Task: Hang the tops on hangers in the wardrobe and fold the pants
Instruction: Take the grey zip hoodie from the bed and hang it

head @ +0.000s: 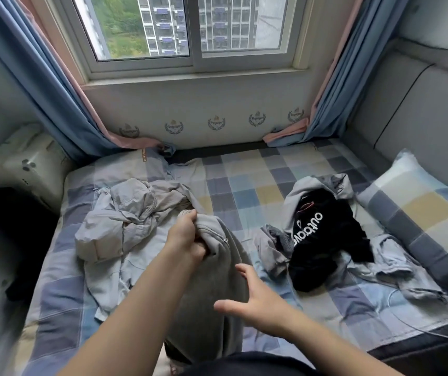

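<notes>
The left hand (187, 237) grips the grey pants (212, 289) mid-frame; the right hand (252, 302) is spread open. Grab the other corner, pull flat.

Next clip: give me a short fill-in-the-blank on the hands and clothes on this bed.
The left hand grips the thick fabric garment, whose colour is ___.
The right hand is ___, holding nothing.
The black top with white lettering lies on the checked bedsheet to the ___ of both hands.
Missing: grey; open; right.
</notes>
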`<state>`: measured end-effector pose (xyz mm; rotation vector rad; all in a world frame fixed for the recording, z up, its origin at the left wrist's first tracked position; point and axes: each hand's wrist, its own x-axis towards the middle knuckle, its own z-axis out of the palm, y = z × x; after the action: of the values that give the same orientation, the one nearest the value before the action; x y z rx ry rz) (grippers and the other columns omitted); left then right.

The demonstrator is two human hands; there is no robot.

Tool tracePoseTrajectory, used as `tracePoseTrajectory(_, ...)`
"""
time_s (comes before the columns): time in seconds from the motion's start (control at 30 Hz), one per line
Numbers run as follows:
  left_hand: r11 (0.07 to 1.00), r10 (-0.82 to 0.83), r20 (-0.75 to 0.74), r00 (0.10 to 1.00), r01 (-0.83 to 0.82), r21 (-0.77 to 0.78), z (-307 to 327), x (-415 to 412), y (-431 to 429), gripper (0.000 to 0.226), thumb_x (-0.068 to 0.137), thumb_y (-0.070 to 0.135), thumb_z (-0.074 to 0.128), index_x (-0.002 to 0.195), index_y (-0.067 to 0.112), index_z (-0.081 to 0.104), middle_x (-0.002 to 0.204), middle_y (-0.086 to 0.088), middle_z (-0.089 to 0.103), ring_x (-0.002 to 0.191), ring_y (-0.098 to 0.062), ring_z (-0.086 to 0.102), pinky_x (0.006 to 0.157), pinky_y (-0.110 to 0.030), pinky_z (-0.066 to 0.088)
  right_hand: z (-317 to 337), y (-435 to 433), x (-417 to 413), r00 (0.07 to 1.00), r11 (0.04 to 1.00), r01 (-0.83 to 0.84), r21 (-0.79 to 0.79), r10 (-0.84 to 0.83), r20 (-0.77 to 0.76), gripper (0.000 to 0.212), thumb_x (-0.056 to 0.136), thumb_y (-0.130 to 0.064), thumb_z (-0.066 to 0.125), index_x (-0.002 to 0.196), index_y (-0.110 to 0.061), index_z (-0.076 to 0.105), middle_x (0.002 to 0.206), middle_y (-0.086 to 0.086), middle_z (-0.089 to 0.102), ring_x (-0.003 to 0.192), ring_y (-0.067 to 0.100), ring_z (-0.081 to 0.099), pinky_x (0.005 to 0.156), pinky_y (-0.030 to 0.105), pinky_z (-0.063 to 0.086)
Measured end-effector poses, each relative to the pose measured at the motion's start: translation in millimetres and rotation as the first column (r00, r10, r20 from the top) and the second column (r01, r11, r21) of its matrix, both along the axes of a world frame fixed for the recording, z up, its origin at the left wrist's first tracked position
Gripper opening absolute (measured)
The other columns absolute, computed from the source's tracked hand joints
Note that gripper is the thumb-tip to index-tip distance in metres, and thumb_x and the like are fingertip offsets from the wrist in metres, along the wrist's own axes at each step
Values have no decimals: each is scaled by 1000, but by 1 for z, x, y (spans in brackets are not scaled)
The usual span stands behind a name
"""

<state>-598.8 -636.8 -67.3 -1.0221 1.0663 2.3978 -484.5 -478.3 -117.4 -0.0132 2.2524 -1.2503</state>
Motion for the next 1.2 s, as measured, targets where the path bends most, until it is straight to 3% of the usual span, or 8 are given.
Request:
tracePoseTrajectory(0.13, 992, 40, -37, 999, -36, 118, 13, 5, 7, 21, 104, 18, 45, 118, 4, 51, 94, -12, 56, 81, -22, 59, 95, -29, 49, -21, -17, -2, 993, 993, 109, 49, -106, -45, 109, 57, -74, 72, 147, -30, 29, 145, -7, 44, 136, 16, 42, 113, 38, 38)
tracePoseTrajectory(0.3, 999, -19, -109, 994, 24, 45, 15, 14, 7, 36, 104, 14, 49, 130, -10, 55, 120, -24, 66, 111, -33, 65, 90, -42, 54, -31, 4, -31, 940, 952, 276, 130, -239, -245, 11, 81, -15, 62, 90, -20, 57, 91, 1, 69, 92, 28, 62, 77, 36, 49)
tracePoseTrajectory(0.53, 910, -181, -136, 974, 114, -398, -11, 21, -22, 19, 96, 19, 68, 101, 1, 64, 94, -19, 68, 67, -27, 72, 55, -45, 62, 19, 61, -90, 772, 936, 351, -18, -301, -560, 26, 89, 5, 50, 90, -10, 71, 87, 5, 73, 88, 24, 64, 81, 33, 48)
tracePoseTrajectory(0.63, 728, -312, -89, 946, 178, -662, -21, 26, -22, 32, 89, 38, 76, 87, 9, 61, 82, -13, 69, 73, -28, 71, 51, -37, 58, 58, 65, -115, 730, 959, 263, -102, -267, -630, 23, 94, -1, 53, 87, -16, 68, 80, -4, 68, 81, 14, 60, 77, 31, 46)
tracePoseTrajectory(0.77, 205, -603, -198, 773, -90, -975, -25, 27, -25, 83, 66, 62, 82, 129, 18, 51, 133, -1, 52, 127, -19, 48, 108, -39, 41, 109, 61, -131, 754, 1000, -20, -14, 6, -657, 21, 94, 1, 60, 94, -16, 72, 85, -8, 69, 83, 6, 62, 79, 20, 47)
tracePoseTrajectory(0.93, 462, -779, -404, 479, 3, -887, -12, 25, 7, 51, 70, 49, 81, 114, 43, 56, 103, 22, 66, 97, 0, 63, 82, -26, 50, 155, 45, -143, 738, 959, -275, 70, 257, -624, 12, 93, 0, 65, 97, -6, 74, 91, 9, 74, 84, 6, 61, 81, 21, 50)
tracePoseTrajectory(1.03, 484, -734, -476, 484, -119, -867, -15, 22, 19, 11, 85, 38, 69, 79, 40, 60, 72, 21, 61, 67, 3, 54, 63, -19, 42, 153, 42, -146, 740, 980, -184, 82, 193, -644, 13, 92, -1, 65, 99, -4, 76, 93, 9, 75, 86, 9, 64, 86, 26, 51)
tracePoseTrajectory(1.2, 702, -491, -538, 686, -55, -710, -34, 26, 23, 10, 95, 26, 66, 91, 24, 74, 86, 10, 75, 81, -3, 65, 74, -25, 53, 101, 68, -130, 805, 995, 92, 31, -56, -591, 32, 90, -24, 74, 120, -19, 64, 123, 0, 64, 118, 12, 56, 109, 37, 44)
